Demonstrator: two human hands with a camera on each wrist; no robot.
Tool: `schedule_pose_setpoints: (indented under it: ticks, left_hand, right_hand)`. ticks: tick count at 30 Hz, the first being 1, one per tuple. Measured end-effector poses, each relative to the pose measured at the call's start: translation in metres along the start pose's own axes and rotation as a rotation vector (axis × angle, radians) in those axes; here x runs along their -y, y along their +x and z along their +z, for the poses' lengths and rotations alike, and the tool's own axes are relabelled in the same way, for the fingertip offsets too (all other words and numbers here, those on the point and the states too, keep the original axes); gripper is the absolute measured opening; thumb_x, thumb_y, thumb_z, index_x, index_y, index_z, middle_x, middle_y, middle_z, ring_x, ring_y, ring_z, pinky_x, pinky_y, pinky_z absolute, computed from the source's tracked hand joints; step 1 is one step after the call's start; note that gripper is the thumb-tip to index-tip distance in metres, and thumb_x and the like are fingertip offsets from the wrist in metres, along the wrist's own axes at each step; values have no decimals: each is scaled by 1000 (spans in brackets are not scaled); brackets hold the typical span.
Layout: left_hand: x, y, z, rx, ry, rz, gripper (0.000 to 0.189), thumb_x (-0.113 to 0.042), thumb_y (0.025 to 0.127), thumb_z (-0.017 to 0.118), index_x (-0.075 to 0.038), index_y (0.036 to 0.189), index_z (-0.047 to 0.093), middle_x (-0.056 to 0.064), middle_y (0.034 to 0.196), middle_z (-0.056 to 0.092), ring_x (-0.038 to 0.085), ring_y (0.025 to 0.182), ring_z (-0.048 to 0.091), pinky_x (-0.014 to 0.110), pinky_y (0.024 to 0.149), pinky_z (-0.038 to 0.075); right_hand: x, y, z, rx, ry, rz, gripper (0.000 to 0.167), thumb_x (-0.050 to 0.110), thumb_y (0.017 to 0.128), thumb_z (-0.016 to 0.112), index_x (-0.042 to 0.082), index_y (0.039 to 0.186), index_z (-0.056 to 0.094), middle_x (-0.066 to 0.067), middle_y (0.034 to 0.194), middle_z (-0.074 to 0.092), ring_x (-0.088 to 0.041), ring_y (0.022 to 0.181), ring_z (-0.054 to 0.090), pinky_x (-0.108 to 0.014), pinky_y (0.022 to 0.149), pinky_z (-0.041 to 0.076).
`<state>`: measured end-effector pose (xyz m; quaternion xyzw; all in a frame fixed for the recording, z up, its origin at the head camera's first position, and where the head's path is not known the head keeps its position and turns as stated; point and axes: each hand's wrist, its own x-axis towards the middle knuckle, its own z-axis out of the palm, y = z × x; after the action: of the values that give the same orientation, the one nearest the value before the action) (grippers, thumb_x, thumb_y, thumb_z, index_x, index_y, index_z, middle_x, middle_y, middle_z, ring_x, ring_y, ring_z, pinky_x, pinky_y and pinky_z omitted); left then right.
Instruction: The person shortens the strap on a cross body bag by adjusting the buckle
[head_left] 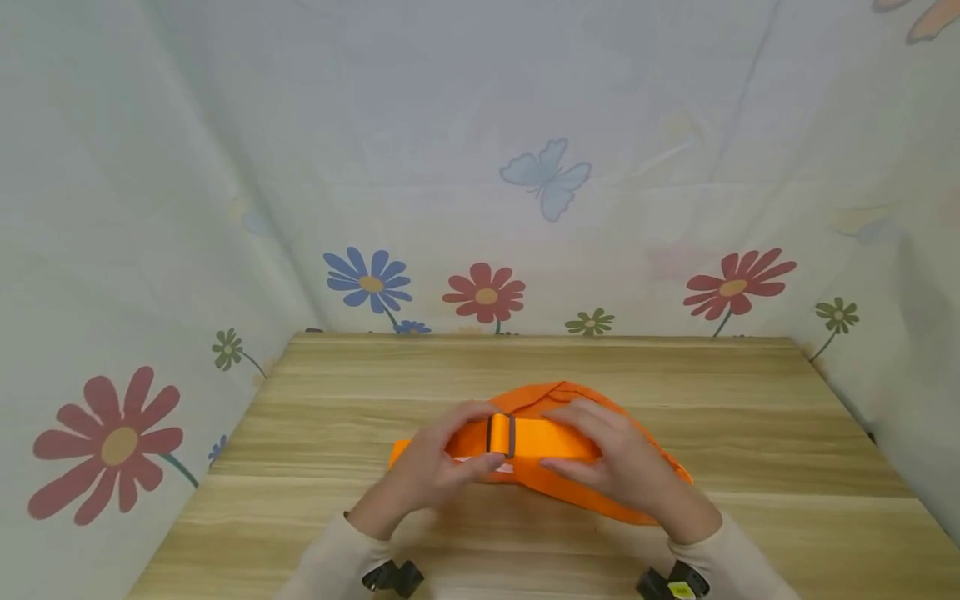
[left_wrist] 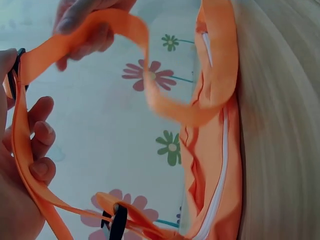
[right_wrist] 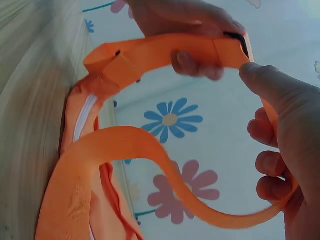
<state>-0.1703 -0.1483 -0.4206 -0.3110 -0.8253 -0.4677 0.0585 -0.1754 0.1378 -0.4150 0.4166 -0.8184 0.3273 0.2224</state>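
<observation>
An orange waist bag (head_left: 540, 400) with a white zipper (left_wrist: 220, 175) lies on the wooden table, its orange strap (head_left: 551, 439) raised off it. My left hand (head_left: 438, 458) grips the strap beside a black slide buckle (head_left: 512, 436), thumb below and fingers above. To the right of that buckle, my right hand (head_left: 618, 458) pinches the same strap between thumb and fingers. A loop of strap hangs between the right hand and the bag in the right wrist view. Lower in the left wrist view, a second black buckle (left_wrist: 118, 222) sits on the strap near the bag.
The wood-grain table (head_left: 352, 375) reaches back to a pale curtain (head_left: 420, 150) printed with flowers and a butterfly. More of this cloth stands at the left and right sides. Both wrists carry small black devices.
</observation>
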Motion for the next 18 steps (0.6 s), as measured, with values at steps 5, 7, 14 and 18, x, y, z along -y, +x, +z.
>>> schedule_pose_setpoints:
  ticks: [5,7,14,18]
  left_hand:
    - [2,-2,-8,-34,-17,6,43,-17,97,78,-19,137,63,3,125,72,16,104,65,29,92,62]
    - [5,-2,-8,-37,-21,30,43,-16,97,77,-19,137,62,4,125,71,15,105,65,29,92,62]
    - [14,-2,-3,-38,-96,128,45,-12,98,76,-15,139,56,9,123,70,16,107,64,28,96,59]
    - [17,-1,-1,-16,-168,178,46,-8,99,75,-11,139,53,12,120,69,19,107,65,28,95,60]
  right_hand:
    - [-5,-6,-4,-24,40,28,46,40,96,81,12,130,73,-1,120,76,-16,100,69,-31,83,65]
    - [-6,-5,-2,-48,53,-8,43,44,99,78,11,127,74,-2,117,76,-15,96,68,-27,81,63]
    - [-5,-1,6,-116,118,-108,34,30,97,84,11,122,74,-1,109,74,-11,87,61,-16,75,53]
    - [-4,0,8,-126,143,-101,33,32,99,81,10,123,74,-1,109,75,-11,88,62,-16,76,55]
